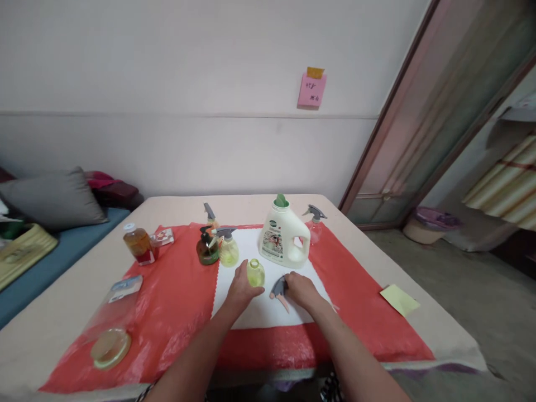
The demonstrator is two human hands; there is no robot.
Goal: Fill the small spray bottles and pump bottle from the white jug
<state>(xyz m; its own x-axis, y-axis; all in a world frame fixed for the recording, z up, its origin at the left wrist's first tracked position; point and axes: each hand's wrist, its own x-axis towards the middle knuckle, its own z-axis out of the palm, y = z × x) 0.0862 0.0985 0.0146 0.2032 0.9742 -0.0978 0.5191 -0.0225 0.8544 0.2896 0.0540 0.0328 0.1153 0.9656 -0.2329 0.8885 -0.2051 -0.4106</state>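
Observation:
My left hand (239, 290) is wrapped round a small open yellow-green bottle (255, 273) that stands on the white cloth (263, 312). Just to its right, my right hand (302, 290) grips a grey trigger sprayer head (279, 289), which lies low over the cloth with its pinkish tube pointing toward me. Behind the hands stands a white detergent jug (281, 239) with a green cap. To its left is a yellow-green spray bottle (228, 247) with a grey trigger, beside a dark green pump bottle (206, 247).
A red plastic sheet (176, 296) covers the table. On it are an amber bottle (138, 244), a small packet (162, 237), a clear pouch (113, 318), a pink spray bottle (315, 223) and another sprayer (209, 213). A yellow note (400, 300) lies right; cushions left.

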